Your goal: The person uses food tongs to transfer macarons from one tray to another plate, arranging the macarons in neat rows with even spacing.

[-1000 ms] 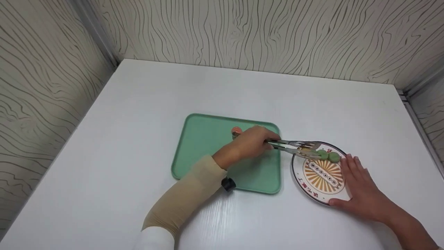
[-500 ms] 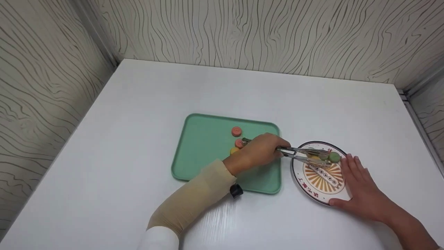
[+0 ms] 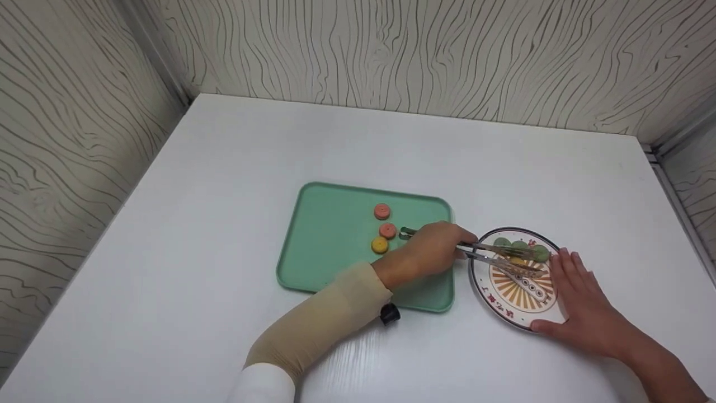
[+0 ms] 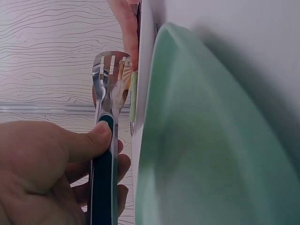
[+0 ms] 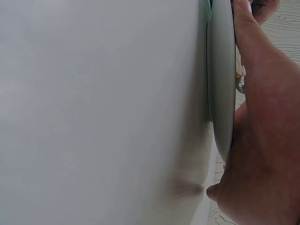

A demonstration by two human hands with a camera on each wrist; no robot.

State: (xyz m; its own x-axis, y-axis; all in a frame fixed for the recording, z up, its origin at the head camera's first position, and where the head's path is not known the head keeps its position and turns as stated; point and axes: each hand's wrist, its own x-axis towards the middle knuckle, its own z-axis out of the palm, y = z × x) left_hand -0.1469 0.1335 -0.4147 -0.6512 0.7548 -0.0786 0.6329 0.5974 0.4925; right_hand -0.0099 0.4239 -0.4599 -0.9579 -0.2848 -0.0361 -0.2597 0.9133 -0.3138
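Observation:
My left hand [image 3: 428, 249] grips metal serving tongs [image 4: 107, 131], thumb along the dark handle, in the head and left wrist views. The tongs' slotted ends reach over the white patterned plate [image 3: 506, 305], with a yellow macaron [image 3: 518, 261] between them close over the plate. Along the plate's far side lie three green macarons [image 3: 541, 253] in a row. My right hand [image 3: 587, 308] rests at the plate's right rim, fingers extended and thumb apart at the near edge. In the right wrist view the plate's side [image 5: 222, 79] runs beside this hand [image 5: 269, 122].
Left of the plate, a green tray [image 3: 319, 235] lies on the white table [image 3: 224, 168]. On it sit two coral macarons [image 3: 382, 211] and a yellow one [image 3: 380, 245]. My left forearm [image 3: 324, 313] crosses the tray's near edge. Patterned panels [image 3: 391, 56] stand behind the table.
My left hand has moved right and slightly nearer with the tongs, and the yellow macaron between their ends shifted right. More macarons on the tray came into sight. The right hand stayed put.

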